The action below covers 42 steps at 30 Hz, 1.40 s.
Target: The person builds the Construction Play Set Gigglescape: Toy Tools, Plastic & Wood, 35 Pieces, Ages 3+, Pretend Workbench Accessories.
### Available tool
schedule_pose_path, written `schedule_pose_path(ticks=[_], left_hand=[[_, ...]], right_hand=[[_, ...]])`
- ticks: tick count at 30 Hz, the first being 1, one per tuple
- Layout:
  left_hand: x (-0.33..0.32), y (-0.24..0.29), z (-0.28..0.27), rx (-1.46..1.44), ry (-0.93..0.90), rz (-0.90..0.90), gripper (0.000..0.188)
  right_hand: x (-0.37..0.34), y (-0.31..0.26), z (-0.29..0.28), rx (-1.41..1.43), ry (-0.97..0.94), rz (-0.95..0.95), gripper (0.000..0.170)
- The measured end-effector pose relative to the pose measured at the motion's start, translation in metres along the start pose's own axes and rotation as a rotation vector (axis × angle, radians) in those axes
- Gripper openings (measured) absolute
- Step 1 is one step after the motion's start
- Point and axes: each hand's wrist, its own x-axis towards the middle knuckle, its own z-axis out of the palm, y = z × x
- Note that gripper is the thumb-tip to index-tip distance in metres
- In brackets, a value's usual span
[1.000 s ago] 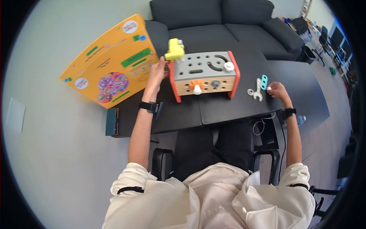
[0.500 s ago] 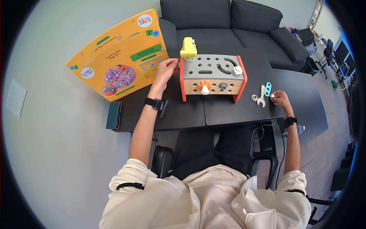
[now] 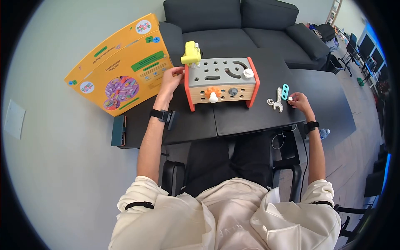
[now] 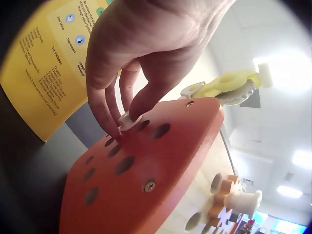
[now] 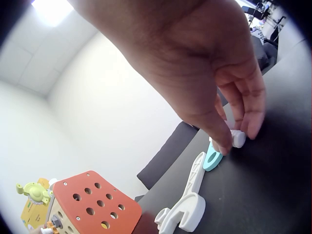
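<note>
The toy workbench [image 3: 221,75] has a grey slotted top, wooden front and red side panels. At its left red panel [image 4: 146,165], my left hand [image 3: 170,81] pinches a white toy bolt [image 4: 129,121] between thumb and fingers, right at a hole. My right hand [image 3: 301,103] rests low at the table's right and pinches a small white toy bolt [image 5: 238,138] at the table surface. Beside that hand lie a turquoise holed strip [image 3: 285,91], a white toy wrench [image 3: 278,100] and a small white ring-shaped piece [image 3: 270,101].
A yellow toy saw [image 3: 191,53] stands on the bench's left top corner. The big yellow box [image 3: 121,66] leans behind my left hand. A dark green phone case [image 3: 118,131] lies at the black table's [image 3: 183,125] left edge, with a grey sofa [image 3: 233,35] behind.
The head view has shifted slightly back and forth. My left hand has come a little lower along the bench's left side. My right hand keeps its pinch on the white bolt in nearly the same place.
</note>
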Motion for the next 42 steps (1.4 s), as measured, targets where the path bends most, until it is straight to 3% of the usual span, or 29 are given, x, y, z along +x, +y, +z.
schedule_pose_path(ticks=[5, 9, 14, 17, 27, 37, 42], left_hand=[[0.006, -0.008, -0.001, -0.052, 0.009, 0.027, 0.030], [0.011, -0.014, -0.007, -0.041, 0.025, 0.020, 0.038], [-0.010, 0.026, -0.018, 0.111, 0.339, 0.133, 0.028], [-0.024, 0.047, -0.023, 0.098, 0.323, 0.217, 0.023], [-0.053, 0.062, -0.003, 0.066, 0.314, 0.250, 0.020], [-0.050, 0.042, -0.003, 0.105, 0.264, 0.236, 0.021], [-0.053, 0.036, 0.004, 0.050, 0.069, 0.151, 0.019]], right_hand=[[0.001, 0.001, 0.001, -0.021, -0.009, -0.014, 0.023], [-0.003, -0.003, 0.001, -0.070, 0.033, -0.011, 0.026], [-0.002, 0.000, 0.004, -0.074, 0.061, -0.001, 0.032], [-0.008, -0.009, 0.001, -0.245, 0.063, -0.039, 0.034], [-0.008, -0.012, -0.002, -0.204, -0.017, 0.002, 0.048], [-0.002, 0.001, 0.000, -0.145, -0.041, -0.023, 0.055], [-0.009, -0.011, 0.002, -0.218, -0.037, -0.007, 0.058]])
